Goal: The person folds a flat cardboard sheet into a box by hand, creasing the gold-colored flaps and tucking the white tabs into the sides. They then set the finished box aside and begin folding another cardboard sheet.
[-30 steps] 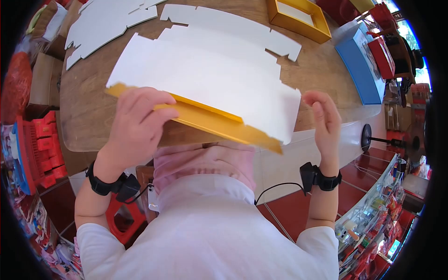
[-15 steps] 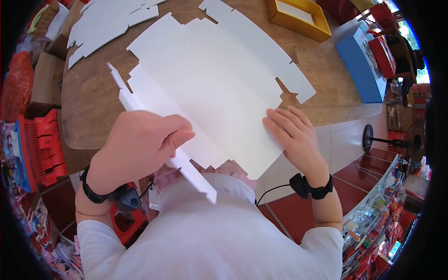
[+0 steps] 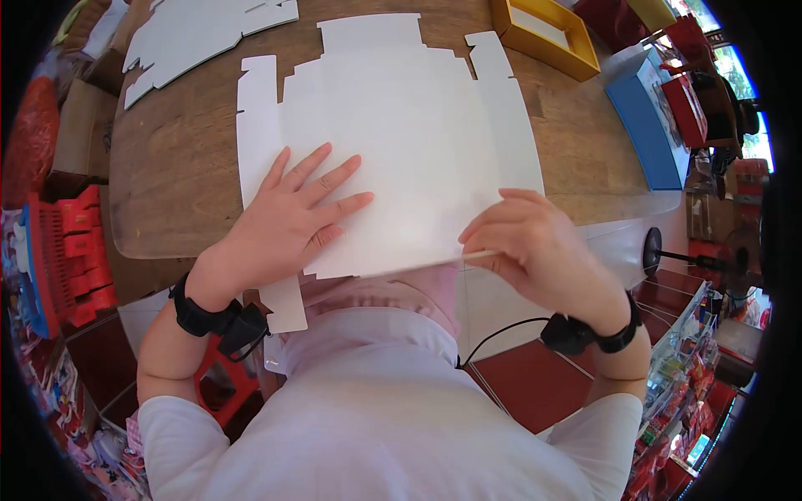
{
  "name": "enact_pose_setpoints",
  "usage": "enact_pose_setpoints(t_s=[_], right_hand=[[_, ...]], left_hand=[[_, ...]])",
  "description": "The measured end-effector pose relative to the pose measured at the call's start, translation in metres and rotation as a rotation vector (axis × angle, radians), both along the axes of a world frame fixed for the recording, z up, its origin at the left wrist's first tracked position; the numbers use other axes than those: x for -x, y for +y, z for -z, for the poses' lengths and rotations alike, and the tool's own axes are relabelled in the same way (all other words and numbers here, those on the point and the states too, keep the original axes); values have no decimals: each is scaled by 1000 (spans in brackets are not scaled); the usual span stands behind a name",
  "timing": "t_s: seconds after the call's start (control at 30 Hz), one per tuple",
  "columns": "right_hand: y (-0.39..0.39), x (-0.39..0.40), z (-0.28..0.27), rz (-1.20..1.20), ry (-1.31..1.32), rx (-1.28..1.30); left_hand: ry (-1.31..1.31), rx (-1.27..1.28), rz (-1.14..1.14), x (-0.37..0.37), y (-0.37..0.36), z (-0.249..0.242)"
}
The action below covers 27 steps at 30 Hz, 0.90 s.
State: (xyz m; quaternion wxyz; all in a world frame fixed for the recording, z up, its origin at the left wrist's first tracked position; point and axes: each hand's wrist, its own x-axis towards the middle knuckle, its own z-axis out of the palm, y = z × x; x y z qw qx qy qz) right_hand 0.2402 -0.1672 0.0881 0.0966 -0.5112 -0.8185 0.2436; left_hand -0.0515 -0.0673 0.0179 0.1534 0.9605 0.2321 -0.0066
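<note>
White die-cut card blank (image 3: 401,134) lies flat; left hand (image 3: 288,221) splayed on it, right hand (image 3: 535,246) pinches its near edge

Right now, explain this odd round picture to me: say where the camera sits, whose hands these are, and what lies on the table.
The camera sits on a person's head and looks down, so the fisheye view shows their own two bare hands. The left hand lies flat, fingers spread, on a white die-cut cardboard sheet spread on the wooden table. The right hand pinches the sheet's near edge. Farther off are more white cutouts, a yellow tray and a blue box. Both wrists wear black bands.
</note>
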Motion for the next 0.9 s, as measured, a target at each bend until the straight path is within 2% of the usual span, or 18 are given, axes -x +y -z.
enact_pose_setpoints(t_s=[0.07, 0.1, 0.17, 0.2, 0.27, 0.3, 0.37, 0.4, 0.47, 0.6, 0.67, 0.7, 0.77, 0.83, 0.9], right_hand=[[26, -6, -2, 120, 152, 155], [37, -8, -1, 118, 149, 155], [59, -8, 6, 257, 194, 176], [68, -6, 10, 256, 192, 176], [83, 0, 22, 331, 48, 176], [89, 0, 30, 328, 48, 175], [96, 1, 47, 245, -74, 66], [96, 4, 50, 244, -75, 66], [95, 8, 55, 275, -192, 2], [92, 6, 62, 250, -181, 12], [79, 7, 63, 331, -112, -219], [72, 11, 56, 336, -115, -219], [56, 28, 40, 325, -27, -606], [40, 56, 52, 230, 287, -440], [38, 90, 76, 159, 494, -292]], left_hand=[[-56, 119, -1, 3, 10, 0], [-59, 119, -3, 4, 13, 0], [-209, 337, -125, 7, 17, 1], [-211, 337, -127, 9, 18, 3], [-352, 434, -188, 12, 18, 11], [-353, 432, -190, 13, 18, 11], [-578, 417, -296, 10, 15, 11], [-579, 416, -297, 9, 13, 7], [-294, -240, -33, 10, 4, -8], [-201, -36, 98, -13, -31, -13], [-76, -33, 89, -13, -30, 9], [-78, -33, 94, -14, -30, 10], [-69, -71, 76, -14, -33, 13], [-57, -88, 68, -14, -34, 16], [-39, -109, 76, -11, -33, 21]])
